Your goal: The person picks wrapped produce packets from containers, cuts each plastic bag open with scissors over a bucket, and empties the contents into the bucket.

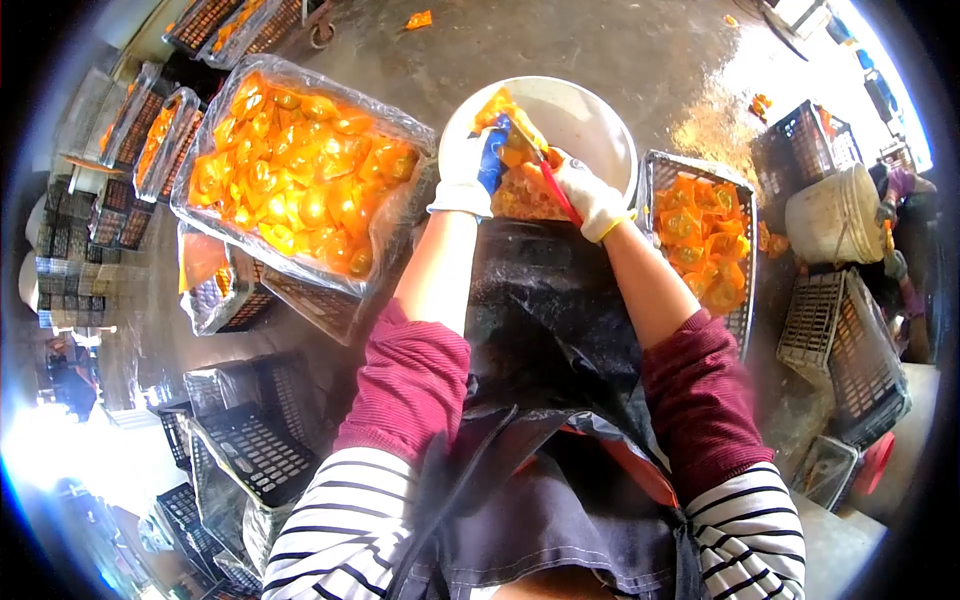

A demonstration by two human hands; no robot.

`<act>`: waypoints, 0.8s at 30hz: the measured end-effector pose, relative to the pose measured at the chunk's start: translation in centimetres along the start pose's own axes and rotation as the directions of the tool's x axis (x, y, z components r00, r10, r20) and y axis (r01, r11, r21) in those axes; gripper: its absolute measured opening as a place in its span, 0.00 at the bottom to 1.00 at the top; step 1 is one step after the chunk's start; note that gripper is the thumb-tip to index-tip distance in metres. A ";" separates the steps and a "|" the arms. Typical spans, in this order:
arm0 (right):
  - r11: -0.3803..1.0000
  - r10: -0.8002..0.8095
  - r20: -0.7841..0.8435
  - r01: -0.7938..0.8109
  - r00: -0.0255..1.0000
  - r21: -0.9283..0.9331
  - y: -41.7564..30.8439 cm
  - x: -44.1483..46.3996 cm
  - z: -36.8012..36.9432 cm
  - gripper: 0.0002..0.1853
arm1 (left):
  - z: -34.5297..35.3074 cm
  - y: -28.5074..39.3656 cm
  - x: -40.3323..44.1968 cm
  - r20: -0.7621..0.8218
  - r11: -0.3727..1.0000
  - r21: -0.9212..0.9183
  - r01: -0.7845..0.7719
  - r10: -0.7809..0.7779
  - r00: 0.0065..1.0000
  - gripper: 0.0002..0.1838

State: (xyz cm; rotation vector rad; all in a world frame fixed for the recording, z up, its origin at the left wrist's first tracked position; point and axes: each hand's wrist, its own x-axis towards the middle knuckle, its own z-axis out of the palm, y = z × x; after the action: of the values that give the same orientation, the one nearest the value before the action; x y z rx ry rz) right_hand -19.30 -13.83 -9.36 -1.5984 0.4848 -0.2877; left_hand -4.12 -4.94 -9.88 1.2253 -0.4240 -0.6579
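Observation:
In a white glove with blue on it, my left hand (473, 172) is closed on an orange plastic packet (505, 108) over a white bucket (590, 95). My right hand (588, 193), also gloved, grips a red-handled cutting tool (560, 192). Its thin blade points up and left against the packet; I cannot tell if it is a knife or scissors. Pale orange-yellow contents (530, 195) lie inside the bucket below both hands. To the left, a plastic-lined crate (205, 130) is heaped with shiny orange packets (310, 165).
A black crate (745, 270) on the right holds flattened orange wrappers (700, 225). Beyond it are a dirty white bucket (835, 215), a tilted crate (865, 370) and another person's gloved hand (893, 265). Stacked black crates (255, 450) stand at lower left. Spilled crumbs (720, 130) mark the floor.

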 end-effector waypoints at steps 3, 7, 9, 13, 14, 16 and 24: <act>0.930 0.225 0.052 -0.230 0.973 0.285 -2.1 -1.1 -0.2 0.18 | -0.1 -0.4 0.4 0.039 0.999 0.012 -0.036 0.036 0.999 0.27; 0.986 0.165 -0.009 -0.164 0.986 0.030 -2.2 -1.0 -0.2 0.14 | 0.4 0.8 -0.5 0.023 0.973 0.225 -0.049 0.045 0.999 0.28; 0.992 0.128 -0.020 -0.128 0.992 0.016 -0.1 -0.1 -0.3 0.14 | 0.9 1.9 -1.2 -0.005 0.948 0.318 -0.020 0.023 1.000 0.28; 0.979 0.201 -0.009 -0.200 0.980 0.033 -1.4 -1.0 -0.8 0.15 | 0.5 1.0 -0.9 -0.007 0.938 0.339 -0.070 0.077 0.997 0.29; 0.973 0.225 -0.022 -0.226 0.974 -0.047 -2.7 -1.5 -0.9 0.17 | 0.2 0.5 -0.5 0.012 0.930 0.350 -0.116 0.119 0.993 0.30; 0.970 0.211 -0.046 -0.215 0.976 -0.114 -3.1 -1.6 -0.8 0.19 | -0.6 -0.5 0.1 0.048 0.959 0.266 -0.099 0.090 0.995 0.29; 0.966 0.106 -0.101 -0.126 0.989 -0.228 -1.9 -1.0 -0.8 0.16 | -0.9 -0.9 0.5 0.099 0.901 0.434 -0.024 -0.021 0.995 0.23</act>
State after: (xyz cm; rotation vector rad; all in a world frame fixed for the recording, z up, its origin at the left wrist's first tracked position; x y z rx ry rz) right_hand -20.26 -14.04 -7.32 -1.7828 0.6989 -0.2183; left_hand -3.43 -4.76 -11.04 1.6191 -0.6831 -0.6451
